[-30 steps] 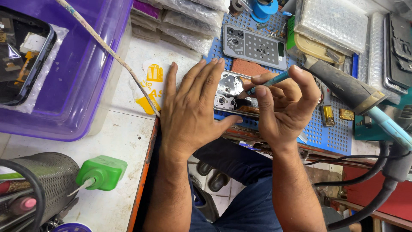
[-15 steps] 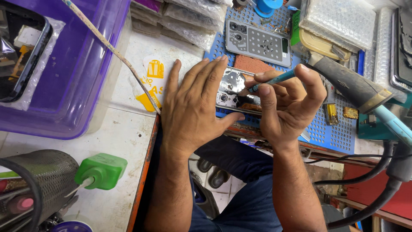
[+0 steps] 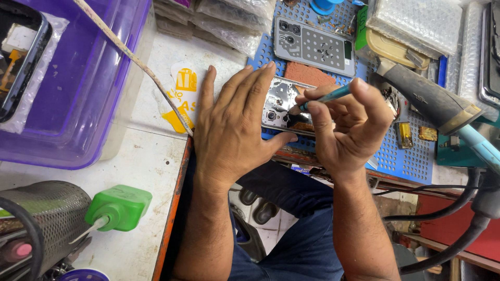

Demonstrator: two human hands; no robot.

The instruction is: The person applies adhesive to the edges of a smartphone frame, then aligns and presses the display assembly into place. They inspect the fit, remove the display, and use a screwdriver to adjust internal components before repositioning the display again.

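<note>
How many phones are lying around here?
3 that I can tell: an opened phone under the hands, a grey phone back above it, and a phone in the purple tub. More may hide at the right edge.

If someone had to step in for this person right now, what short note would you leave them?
Left hand: lies flat, fingers spread, pressing the opened phone down on the blue perforated mat.
Right hand: pinch grip on a thin teal-handled tool, tip on the phone's insides near the camera end.
Nearby: grey back cover on the mat behind, hot-air handle to the right, purple bin to the left.
Done: the phone's back is off, insides bare.
Left: the work inside the phone is unfinished; the cover is not yet back on.
</note>
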